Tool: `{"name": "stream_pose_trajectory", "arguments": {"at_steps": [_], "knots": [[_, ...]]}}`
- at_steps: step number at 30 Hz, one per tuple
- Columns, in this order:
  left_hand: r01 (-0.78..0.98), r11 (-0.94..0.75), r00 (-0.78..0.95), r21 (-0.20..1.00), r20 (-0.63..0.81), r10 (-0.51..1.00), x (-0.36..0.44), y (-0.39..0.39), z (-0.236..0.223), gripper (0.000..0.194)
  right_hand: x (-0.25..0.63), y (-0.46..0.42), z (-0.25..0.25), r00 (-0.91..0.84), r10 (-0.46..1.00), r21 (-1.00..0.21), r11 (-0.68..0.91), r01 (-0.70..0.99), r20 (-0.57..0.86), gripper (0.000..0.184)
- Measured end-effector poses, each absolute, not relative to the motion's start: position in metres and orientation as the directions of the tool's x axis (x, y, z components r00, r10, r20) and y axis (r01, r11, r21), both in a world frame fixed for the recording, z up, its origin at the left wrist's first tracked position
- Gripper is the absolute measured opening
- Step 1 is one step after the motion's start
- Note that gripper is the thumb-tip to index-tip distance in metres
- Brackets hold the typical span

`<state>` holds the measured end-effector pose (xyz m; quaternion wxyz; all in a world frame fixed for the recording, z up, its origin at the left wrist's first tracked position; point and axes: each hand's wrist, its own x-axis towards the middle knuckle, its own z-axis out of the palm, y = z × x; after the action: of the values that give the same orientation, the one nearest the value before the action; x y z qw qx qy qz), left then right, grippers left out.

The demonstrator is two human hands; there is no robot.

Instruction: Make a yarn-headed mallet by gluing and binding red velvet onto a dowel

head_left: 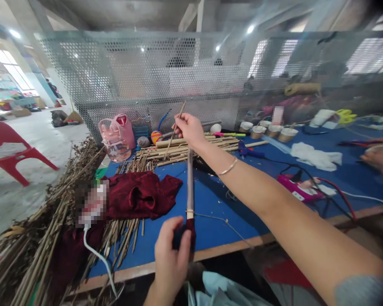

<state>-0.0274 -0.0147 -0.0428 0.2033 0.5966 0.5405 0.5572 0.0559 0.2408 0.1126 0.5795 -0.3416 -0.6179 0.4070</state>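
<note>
My left hand is closed around the dark red wrapped end of a long grey stick that points away from me over the blue table. My right hand is stretched far forward and pinches a thin brown stick, held tilted above a pile of cut sticks. A silver bangle sits on my right wrist. A thin thread trails right from the grey stick near my left hand.
Dark red cloth lies left of centre. A big bundle of dry stalks covers the table's left end. A pink bottle, small cups, a blue glue gun, a pink device with cables and white cloth lie around. Another person's hand is at the right edge.
</note>
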Motion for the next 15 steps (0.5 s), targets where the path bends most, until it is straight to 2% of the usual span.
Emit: {"name": "stream_pose_trajectory", "arguments": {"at_steps": [3, 4, 6, 10, 13, 15], "knots": [[0.265, -0.185, -0.463, 0.946, 0.293, 0.836, -0.032, -0.012, -0.026, 0.037, 0.073, 0.185, 0.11, -0.273, 0.84, -0.882, 0.427, -0.197, 0.468, 0.011], [0.267, -0.181, -0.465, 0.947, 0.291, 0.836, -0.032, -0.012, -0.019, 0.041, 0.078, 0.165, 0.107, -0.347, 0.82, -0.889, 0.397, -0.227, 0.455, 0.012], [0.314, -0.158, -0.362, 0.936, 0.272, 0.892, -0.029, -0.015, -0.004, 0.041, 0.087, 0.13, 0.096, -0.446, 0.789, -0.904, 0.329, -0.272, 0.422, 0.015], [0.412, -0.028, -0.174, 0.911, 0.108, 0.979, -0.012, -0.019, 0.017, 0.034, 0.104, 0.094, 0.062, -0.539, 0.777, -0.933, 0.171, -0.318, 0.326, 0.025], [0.414, -0.001, -0.133, 0.91, 0.062, 0.989, -0.003, -0.008, 0.022, 0.037, 0.115, 0.096, 0.04, -0.718, 0.663, -0.972, 0.075, -0.221, 0.214, 0.036], [0.463, -0.03, -0.082, 0.886, 0.077, 0.994, -0.003, 0.004, 0.022, 0.037, 0.122, 0.105, 0.03, -0.795, 0.588, -0.989, 0.076, -0.126, 0.147, 0.03]]}}
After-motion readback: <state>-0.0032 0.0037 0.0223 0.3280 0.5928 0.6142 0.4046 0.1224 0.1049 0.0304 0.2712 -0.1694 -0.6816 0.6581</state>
